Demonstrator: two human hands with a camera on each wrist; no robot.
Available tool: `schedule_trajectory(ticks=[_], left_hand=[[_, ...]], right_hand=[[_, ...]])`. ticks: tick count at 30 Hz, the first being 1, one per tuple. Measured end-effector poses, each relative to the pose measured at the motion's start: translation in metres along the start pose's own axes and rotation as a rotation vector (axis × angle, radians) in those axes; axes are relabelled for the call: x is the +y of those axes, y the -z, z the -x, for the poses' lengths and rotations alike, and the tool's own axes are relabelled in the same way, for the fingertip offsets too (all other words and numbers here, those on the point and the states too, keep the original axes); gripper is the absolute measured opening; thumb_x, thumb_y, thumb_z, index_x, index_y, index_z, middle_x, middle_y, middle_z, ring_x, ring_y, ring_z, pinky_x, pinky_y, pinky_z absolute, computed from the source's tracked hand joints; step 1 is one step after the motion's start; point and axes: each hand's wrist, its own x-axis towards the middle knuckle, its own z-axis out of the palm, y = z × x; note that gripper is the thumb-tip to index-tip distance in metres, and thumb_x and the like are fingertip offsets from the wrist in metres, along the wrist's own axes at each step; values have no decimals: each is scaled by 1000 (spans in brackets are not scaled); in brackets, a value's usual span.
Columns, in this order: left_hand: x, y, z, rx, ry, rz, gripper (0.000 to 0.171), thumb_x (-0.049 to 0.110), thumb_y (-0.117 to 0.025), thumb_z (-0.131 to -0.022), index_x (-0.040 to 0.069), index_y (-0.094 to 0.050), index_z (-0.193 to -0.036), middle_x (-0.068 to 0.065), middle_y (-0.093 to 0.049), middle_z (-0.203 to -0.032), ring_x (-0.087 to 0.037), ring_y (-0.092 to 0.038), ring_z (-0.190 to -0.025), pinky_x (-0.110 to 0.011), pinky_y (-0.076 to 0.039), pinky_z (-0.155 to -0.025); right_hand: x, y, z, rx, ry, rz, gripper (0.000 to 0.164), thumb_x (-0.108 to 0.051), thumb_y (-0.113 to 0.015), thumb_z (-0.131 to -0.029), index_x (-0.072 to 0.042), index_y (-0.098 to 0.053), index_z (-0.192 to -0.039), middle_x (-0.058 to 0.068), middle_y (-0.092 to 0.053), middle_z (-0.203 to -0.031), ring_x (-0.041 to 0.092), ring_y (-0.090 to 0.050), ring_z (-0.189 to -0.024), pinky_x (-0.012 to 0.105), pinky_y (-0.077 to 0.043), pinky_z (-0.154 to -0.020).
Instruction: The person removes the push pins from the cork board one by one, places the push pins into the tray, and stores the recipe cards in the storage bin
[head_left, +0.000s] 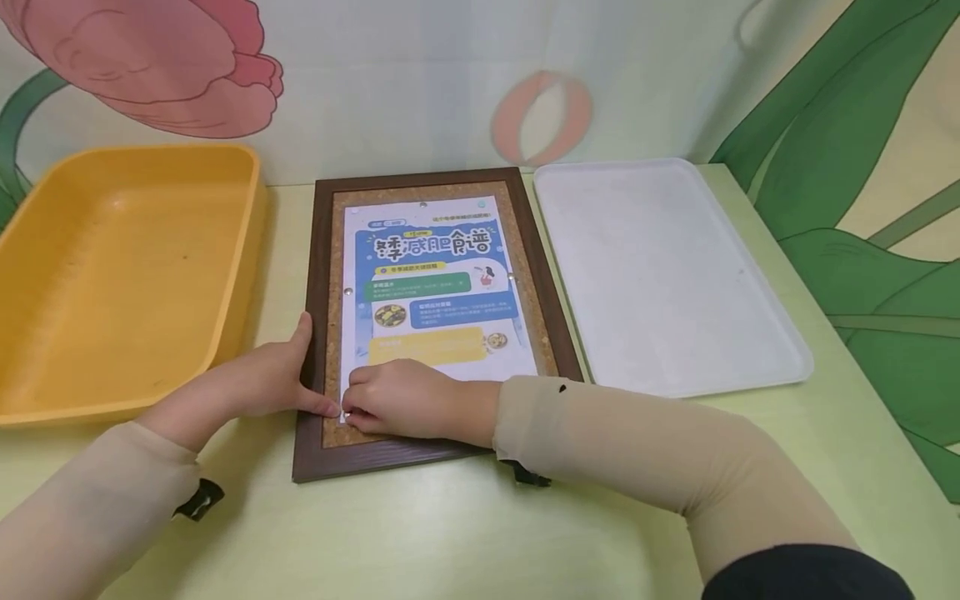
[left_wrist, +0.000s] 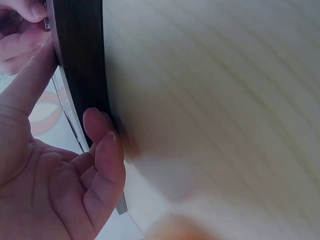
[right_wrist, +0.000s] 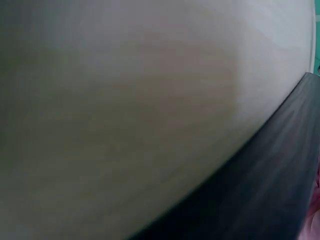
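A printed poster [head_left: 435, 292] with Chinese text lies on a cork board [head_left: 332, 350] in a dark wooden frame [head_left: 551, 321]. Silver thumbtacks [head_left: 348, 292] dot the poster's edges. At its lower-left corner, my right hand [head_left: 412, 400] pinches a small shiny thumbtack [left_wrist: 47, 23] with curled fingers, which partly hide it. My left hand [head_left: 262, 379] rests along the frame's left side, its thumb reaching over to that corner and its other fingers against the outer edge. Only a sliver of the right hand enters the right wrist view, beside the frame.
On the left stands a deep yellow tray [head_left: 232, 292]. A shallow white tray [head_left: 675, 283] lies close along the frame's right side. The pale green table [head_left: 420, 533] backs onto a curtain [head_left: 405, 92] printed with flowers and leaves.
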Motion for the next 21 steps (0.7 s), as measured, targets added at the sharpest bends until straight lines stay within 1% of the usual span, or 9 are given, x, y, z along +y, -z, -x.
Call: schedule_trajectory(ticks=[2, 6, 7, 12, 18, 21], left_hand=[[0, 1, 1, -3, 3, -1, 136, 58, -76, -66, -22, 10, -135, -41, -54, -103, -35, -55, -92, -50, -42, -85], [0, 1, 1, -9, 0, -2, 137, 57, -76, -65, -21, 11, -135, -40, -54, -101, -34, -54, -90, -51, -43, -85], [0, 1, 1, -11, 2, 3, 136, 58, -76, -66, -21, 11, -136, -41, -53, -103, -35, -54, -90, -51, -42, -85], [-2, 0, 2, -6, 6, 10, 136, 58, -75, -66, -20, 11, -136, -42, -52, -106, -37, -54, -96, -52, -41, -88], [0, 1, 3, 1, 2, 13, 136, 58, -75, -66, -21, 11, -136, -41, -53, -106, -38, -54, -99, -52, -40, -89], [0, 2, 3, -2, 0, 17, 135, 57, -76, -67, -20, 11, -136, -34, -59, -97, -37, -56, -96, -50, -41, -88]], right_hand=[[-2, 0, -2, -4, -6, 36, 16, -23, -55, -92, -15, -69, -94, -4, -60, -83, 5, -56, -72, 20, -46, -68], [-3, 0, -5, -17, -23, 37, 13, -20, -57, -89, -14, -67, -92, -5, -57, -79, 5, -52, -67, 20, -44, -62], [-3, 0, -6, -23, -26, 32, 11, -20, -57, -88, -14, -66, -91, -5, -56, -77, 5, -51, -67, 20, -43, -61], [-4, 1, -9, -35, -44, -20, 7, -19, -59, -84, -14, -65, -83, -7, -52, -72, 3, -48, -64, 17, -39, -59], [-2, 2, -10, -33, -61, -98, 7, -18, -60, -84, -14, -65, -81, -8, -51, -71, 3, -47, -63, 15, -37, -58], [1, 5, -9, -26, -70, -136, 7, -15, -59, -85, -14, -65, -80, -7, -52, -71, 3, -47, -64, 14, -37, -60]])
